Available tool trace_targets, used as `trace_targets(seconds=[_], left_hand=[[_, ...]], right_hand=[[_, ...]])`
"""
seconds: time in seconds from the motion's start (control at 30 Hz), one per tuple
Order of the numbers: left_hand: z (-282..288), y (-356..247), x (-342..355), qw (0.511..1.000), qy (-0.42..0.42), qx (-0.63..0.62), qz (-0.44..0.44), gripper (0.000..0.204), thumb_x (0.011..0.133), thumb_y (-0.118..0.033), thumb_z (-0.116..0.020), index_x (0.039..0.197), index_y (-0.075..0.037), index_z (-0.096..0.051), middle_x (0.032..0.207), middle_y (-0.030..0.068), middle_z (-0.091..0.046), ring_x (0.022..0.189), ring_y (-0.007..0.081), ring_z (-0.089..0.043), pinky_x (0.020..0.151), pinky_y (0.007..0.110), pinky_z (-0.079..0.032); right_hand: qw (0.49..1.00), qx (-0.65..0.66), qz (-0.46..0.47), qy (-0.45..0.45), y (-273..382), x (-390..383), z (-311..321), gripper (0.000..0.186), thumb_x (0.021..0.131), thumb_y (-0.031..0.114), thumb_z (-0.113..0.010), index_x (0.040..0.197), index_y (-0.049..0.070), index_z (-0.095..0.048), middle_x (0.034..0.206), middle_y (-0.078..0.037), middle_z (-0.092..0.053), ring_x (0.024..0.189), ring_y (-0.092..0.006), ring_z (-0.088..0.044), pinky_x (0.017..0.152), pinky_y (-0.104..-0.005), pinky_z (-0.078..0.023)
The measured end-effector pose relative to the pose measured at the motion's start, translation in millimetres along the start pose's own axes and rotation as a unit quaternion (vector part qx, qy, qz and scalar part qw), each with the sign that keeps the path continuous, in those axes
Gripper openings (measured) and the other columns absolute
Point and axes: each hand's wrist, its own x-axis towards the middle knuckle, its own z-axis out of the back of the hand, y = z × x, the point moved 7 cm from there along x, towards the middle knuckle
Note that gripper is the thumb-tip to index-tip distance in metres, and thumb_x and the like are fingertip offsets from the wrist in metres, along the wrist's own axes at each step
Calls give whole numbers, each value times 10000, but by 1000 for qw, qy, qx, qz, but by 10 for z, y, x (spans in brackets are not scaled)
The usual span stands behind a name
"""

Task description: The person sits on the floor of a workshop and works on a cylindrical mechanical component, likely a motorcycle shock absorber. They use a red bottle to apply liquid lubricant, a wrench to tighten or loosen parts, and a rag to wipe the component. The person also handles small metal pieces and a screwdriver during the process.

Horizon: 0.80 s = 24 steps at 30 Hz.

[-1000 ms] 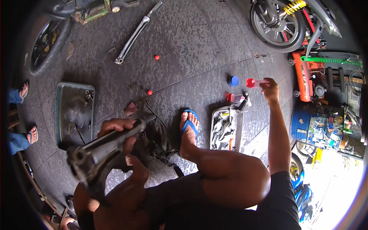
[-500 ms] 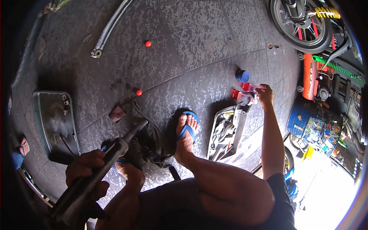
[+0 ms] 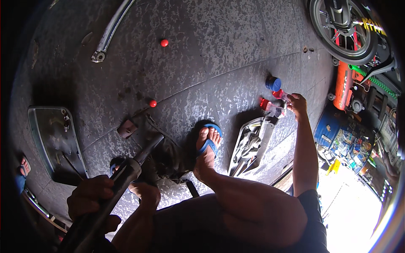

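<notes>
While our left hand [image 3: 90, 198] wraps the fork tube [image 3: 114, 185], heavy, stiff, oily steel, our right hand [image 3: 297, 103] pinches a small red bottle [image 3: 278, 93].

Left hand [image 3: 93, 198] gripping a dark fork tube [image 3: 122, 181], right hand [image 3: 297, 103] reaching to small red and clear bottles [image 3: 274, 105], blue-sandalled foot [image 3: 207, 145] on grey concrete floor [image 3: 202, 55], tool tray [image 3: 249, 145] beside it
</notes>
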Motion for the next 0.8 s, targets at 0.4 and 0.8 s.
trace_targets(seconds=[0.4,0.8], left_hand=[[14,7,31,999,32,-17,20,594,828,-289,-825,1275,-90,-486,1145,178,-598,1131,358,-588,1019,473,-463],[16,32,33,997,29,-52,43,670,788,-248,-850,1312,-71,-473,1148,194,-602,1147,388,-581,1022,490,-468]], right_hand=[[783,-538,311,9,1215,-450,-786,944,672,441,-835,1456,107,-427,1111,-202,-708,1067,-388,-664,938,-485,-486],[926,-323,154,-118,1182,-1144,47,463,858,505,-685,987,62,-721,947,-156,-749,933,-333,-717,820,-444,-542]])
